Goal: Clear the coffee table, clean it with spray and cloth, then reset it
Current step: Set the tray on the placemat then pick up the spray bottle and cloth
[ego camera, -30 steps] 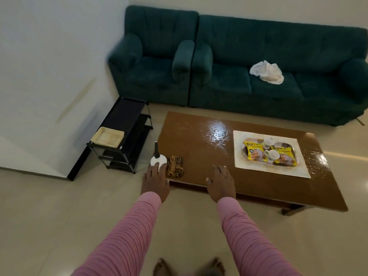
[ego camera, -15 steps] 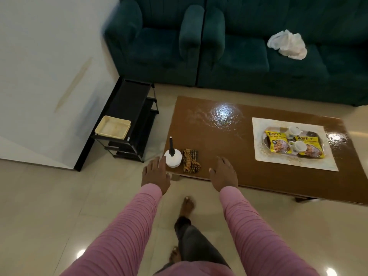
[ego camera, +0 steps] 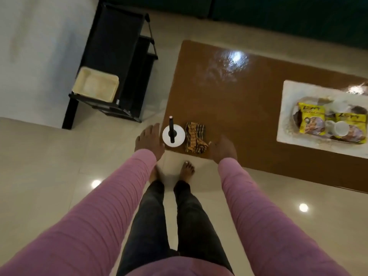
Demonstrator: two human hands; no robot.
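Note:
The brown coffee table [ego camera: 249, 108] fills the upper right. At its near left corner stands a white spray bottle [ego camera: 173, 135] with a black nozzle, and a folded yellow-and-black striped cloth [ego camera: 195, 137] lies right beside it. My left hand [ego camera: 149, 141] hovers just left of the bottle, fingers apart, holding nothing. My right hand [ego camera: 224, 149] hangs over the table edge just right of the cloth, also empty. On the right a white mat [ego camera: 286, 114] carries a tray with yellow snack packets [ego camera: 311, 120] and white cups [ego camera: 341, 129].
A black shelf rack [ego camera: 127, 56] stands left of the table against the white wall, with a cream tray [ego camera: 95, 83] on its near end. A dark green sofa [ego camera: 278, 12] runs along the top. My bare feet stand on the tiled floor at the table corner.
My view has tilted down and moved closer to the table's left corner. Both hands stayed near the bottle and the cloth, holding nothing.

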